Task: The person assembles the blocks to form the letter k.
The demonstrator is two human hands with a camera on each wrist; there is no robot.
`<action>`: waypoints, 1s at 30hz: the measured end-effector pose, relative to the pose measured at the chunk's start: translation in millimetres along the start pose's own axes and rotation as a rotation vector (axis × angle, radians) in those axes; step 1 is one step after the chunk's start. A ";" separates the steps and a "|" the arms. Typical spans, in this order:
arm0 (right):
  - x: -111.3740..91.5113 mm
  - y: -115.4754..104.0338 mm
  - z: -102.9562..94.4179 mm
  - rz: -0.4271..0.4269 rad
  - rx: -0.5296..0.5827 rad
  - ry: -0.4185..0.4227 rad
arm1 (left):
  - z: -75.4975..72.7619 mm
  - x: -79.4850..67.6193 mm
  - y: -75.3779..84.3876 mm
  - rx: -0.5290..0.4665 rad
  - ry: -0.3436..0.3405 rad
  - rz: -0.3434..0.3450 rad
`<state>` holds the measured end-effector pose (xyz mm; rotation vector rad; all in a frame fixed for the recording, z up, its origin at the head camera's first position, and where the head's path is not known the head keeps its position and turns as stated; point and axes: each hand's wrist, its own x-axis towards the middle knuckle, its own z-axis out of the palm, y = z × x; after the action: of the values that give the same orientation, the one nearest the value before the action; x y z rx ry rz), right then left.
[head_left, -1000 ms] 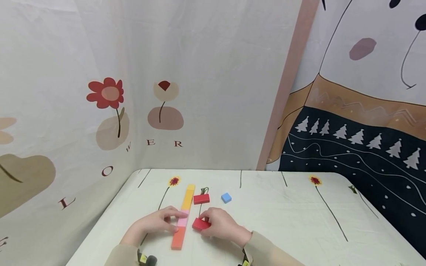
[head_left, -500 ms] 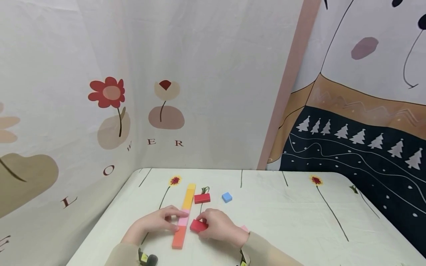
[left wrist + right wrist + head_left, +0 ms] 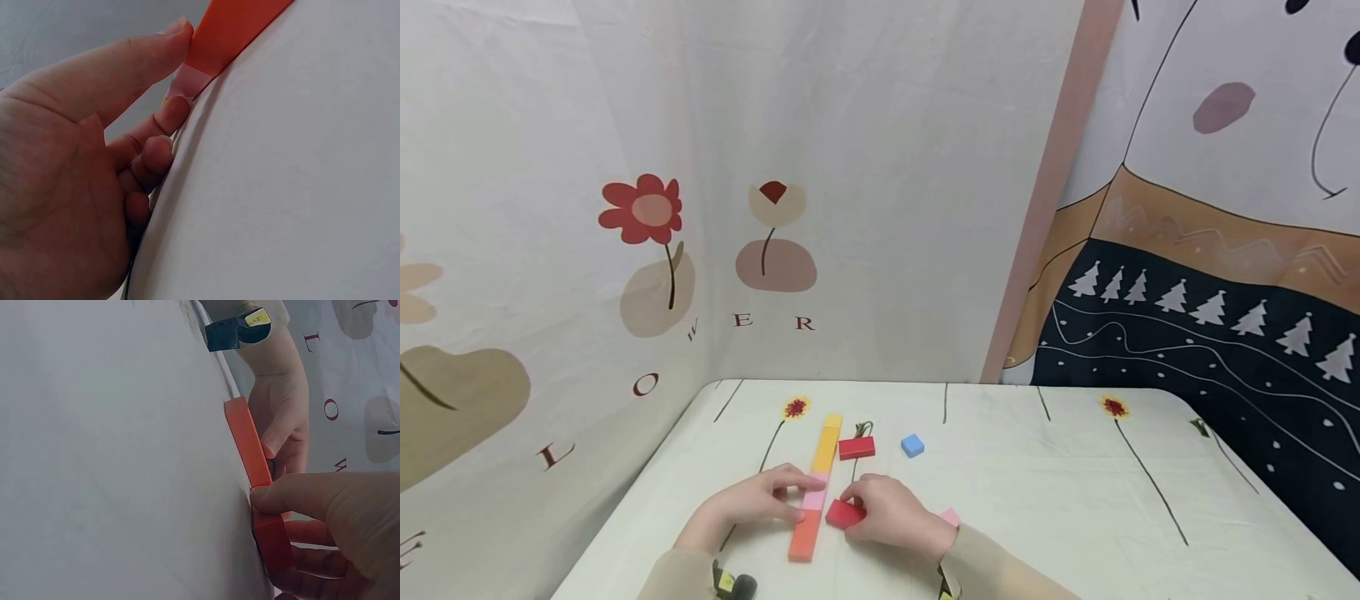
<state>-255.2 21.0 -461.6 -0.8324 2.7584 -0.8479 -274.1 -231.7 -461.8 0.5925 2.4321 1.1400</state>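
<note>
A row of wooden building blocks runs away from the person on the table: an orange block (image 3: 802,543), a pink block (image 3: 813,499), an amber block (image 3: 823,454) and a small yellow one (image 3: 832,421). My left hand (image 3: 752,502) is at the row's left side, thumb touching the orange block and index finger on the pink one. Its other fingers bend loosely beside the row, as the left wrist view shows. Between thumb and fingers, my right hand (image 3: 897,515) pinches a red block (image 3: 842,514) just right of the row. The right wrist view shows this red block (image 3: 272,544) partly covered.
Another red block (image 3: 857,448) lies beyond the right hand, with a small blue block (image 3: 913,446) to its right. Part of a pink block (image 3: 951,516) shows behind the right wrist. A flower-printed cloth (image 3: 1075,492) covers the table; printed curtains (image 3: 880,208) hang behind.
My right hand has drawn the red block slightly left and nearer the person, beside the orange block. The left hand stays on the row. More of the pink block by the right wrist shows.
</note>
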 end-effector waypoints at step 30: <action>2.3 -4.1 1.5 0.039 0.035 -0.029 | 0.2 1.2 -0.3 -0.019 0.005 -0.023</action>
<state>-254.8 16.3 -460.5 -0.7759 2.7180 -0.8671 -275.1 -231.1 -462.4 0.5552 2.4230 1.1556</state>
